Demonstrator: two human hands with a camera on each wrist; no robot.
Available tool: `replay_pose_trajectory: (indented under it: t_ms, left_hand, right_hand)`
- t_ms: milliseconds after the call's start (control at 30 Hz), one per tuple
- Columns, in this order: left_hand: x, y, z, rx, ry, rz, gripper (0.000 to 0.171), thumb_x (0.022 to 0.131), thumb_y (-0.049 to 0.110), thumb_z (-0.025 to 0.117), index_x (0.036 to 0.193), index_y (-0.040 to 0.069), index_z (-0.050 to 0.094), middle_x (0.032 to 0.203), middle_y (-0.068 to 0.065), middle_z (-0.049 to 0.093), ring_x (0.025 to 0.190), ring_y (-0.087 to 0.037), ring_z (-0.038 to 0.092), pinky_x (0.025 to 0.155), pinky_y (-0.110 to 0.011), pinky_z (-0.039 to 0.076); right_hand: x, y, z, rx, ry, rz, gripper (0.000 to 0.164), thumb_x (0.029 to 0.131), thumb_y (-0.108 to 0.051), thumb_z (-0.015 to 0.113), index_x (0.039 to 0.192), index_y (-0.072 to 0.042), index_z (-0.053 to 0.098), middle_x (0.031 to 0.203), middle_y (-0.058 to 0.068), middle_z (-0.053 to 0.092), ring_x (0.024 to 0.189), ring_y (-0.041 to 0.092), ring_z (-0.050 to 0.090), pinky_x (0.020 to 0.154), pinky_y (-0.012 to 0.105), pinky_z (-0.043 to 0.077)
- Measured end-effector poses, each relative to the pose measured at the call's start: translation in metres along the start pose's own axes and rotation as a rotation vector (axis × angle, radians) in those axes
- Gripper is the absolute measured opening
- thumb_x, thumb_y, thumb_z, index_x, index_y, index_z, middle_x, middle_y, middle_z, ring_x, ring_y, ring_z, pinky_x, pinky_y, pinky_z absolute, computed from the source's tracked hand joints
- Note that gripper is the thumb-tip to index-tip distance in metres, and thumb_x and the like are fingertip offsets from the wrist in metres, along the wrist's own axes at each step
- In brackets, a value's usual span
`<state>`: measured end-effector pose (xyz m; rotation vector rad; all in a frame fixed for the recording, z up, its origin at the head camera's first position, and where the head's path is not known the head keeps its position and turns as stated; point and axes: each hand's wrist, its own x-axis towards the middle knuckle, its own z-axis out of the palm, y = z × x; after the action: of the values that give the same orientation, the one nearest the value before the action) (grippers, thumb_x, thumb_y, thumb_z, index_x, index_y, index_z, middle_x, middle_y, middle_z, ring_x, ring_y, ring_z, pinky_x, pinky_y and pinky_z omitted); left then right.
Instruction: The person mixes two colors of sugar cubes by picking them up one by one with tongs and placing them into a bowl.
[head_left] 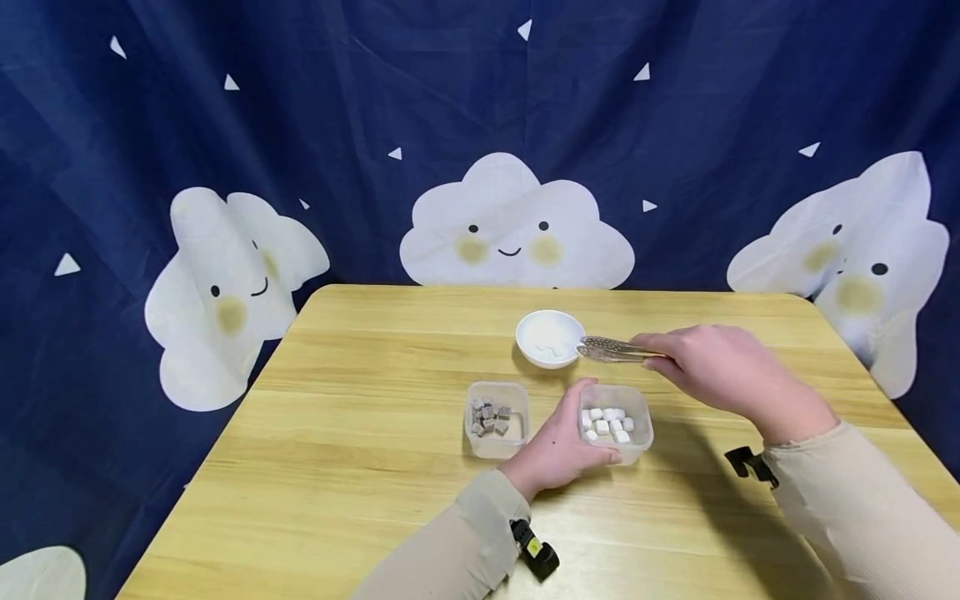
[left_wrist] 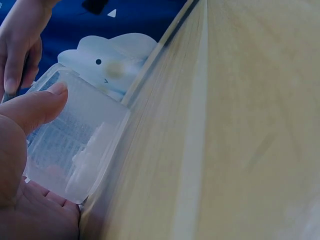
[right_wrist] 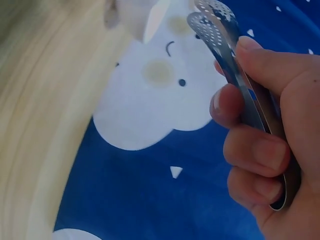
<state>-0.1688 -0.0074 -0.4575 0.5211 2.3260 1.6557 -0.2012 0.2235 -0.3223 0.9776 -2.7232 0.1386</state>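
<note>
My left hand [head_left: 558,446] grips a clear plastic container [head_left: 637,454] by its left side, thumb along the near wall. Several white cubes [head_left: 602,427] lie in it. In the left wrist view the container [left_wrist: 95,107] looks tilted, with the thumb over one wall. My right hand [head_left: 720,367] holds metal tongs [head_left: 611,348] with perforated tips beside the right rim of a white bowl [head_left: 528,337]. A few white pieces sit in the bowl. In the right wrist view, fingers and thumb wrap the tongs [right_wrist: 245,90], and nothing shows between the tips.
A second clear container [head_left: 498,454] with several grey-brown cubes [head_left: 489,418] stands left of my left hand. All of this is on a wooden table [head_left: 337,417]. A dark blue curtain with cloud shapes [head_left: 517,225] hangs behind the far edge.
</note>
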Motion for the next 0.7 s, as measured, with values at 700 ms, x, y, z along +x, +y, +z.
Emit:
replay_pose_trajectory:
  t_ms: [700]
  left_hand:
    - [0.000, -0.002, 0.000, 0.019, -0.007, 0.028, 0.107, 0.076, 0.027, 0.091, 0.158, 0.028, 0.022, 0.141, 0.004, 0.048, 0.113, -0.008, 0.054, 0.106, -0.034, 0.039]
  right_hand:
    - [0.028, 0.005, 0.037, 0.004, -0.037, 0.032, 0.028, 0.094, -0.025, 0.073, 0.121, -0.019, 0.072, 0.093, 0.002, 0.075, 0.079, 0.028, 0.071, 0.060, 0.053, 0.052]
